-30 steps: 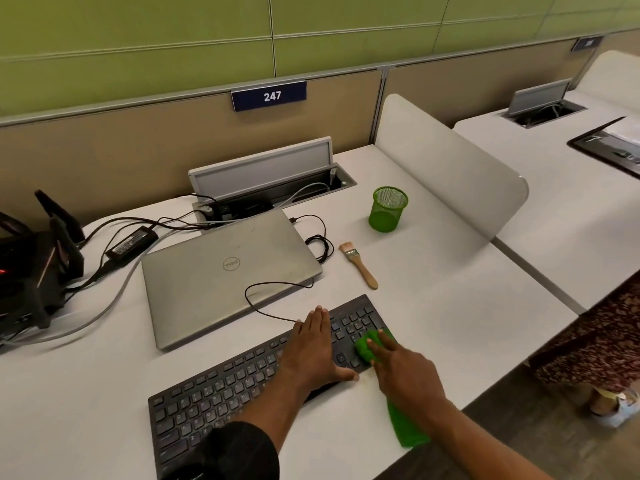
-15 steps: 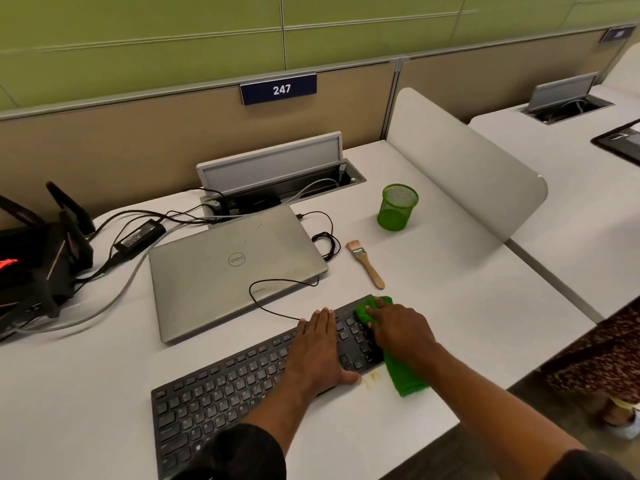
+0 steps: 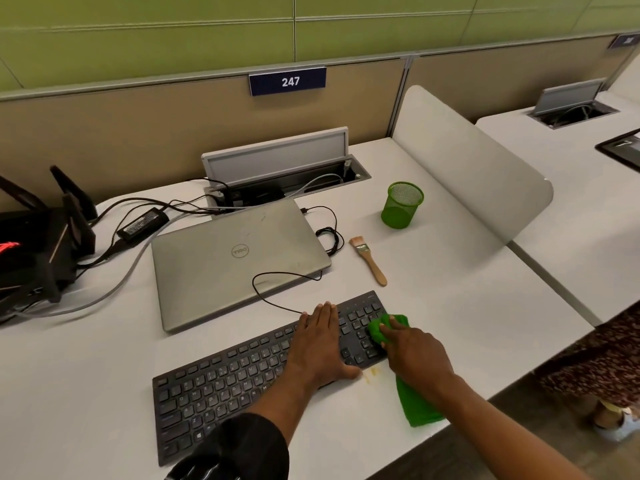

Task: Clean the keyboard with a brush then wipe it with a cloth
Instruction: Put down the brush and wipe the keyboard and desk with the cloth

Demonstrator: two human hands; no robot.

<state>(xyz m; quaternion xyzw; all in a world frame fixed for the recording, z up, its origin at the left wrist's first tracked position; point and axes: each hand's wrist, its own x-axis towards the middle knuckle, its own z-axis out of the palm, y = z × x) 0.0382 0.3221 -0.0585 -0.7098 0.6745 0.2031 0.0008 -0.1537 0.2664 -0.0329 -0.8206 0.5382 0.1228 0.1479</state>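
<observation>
Open lane: bare desk (image 3: 467,306) right of the keyboard (image 3: 225,386), out to the divider panel (image 3: 467,174). Closed laptop (image 3: 239,258) sits close behind the keyboard, thin black cable (image 3: 254,285) looping over its front edge. Brush (image 3: 369,259) lies off the laptop's right corner, mesh cup (image 3: 401,206) behind it. Left hand (image 3: 320,344) and right hand (image 3: 415,351) with cloth (image 3: 415,407) cover the keyboard's right end.

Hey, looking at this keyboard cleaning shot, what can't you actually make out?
Head view only:
- Keys under the left hand and under the cloth the right hand grips: covered.
- Near edge of the keyboard: partly hidden by the dark sleeve.
- Black device at far left: cut off by the frame edge.
- Key legends: mostly too small to read.
</observation>
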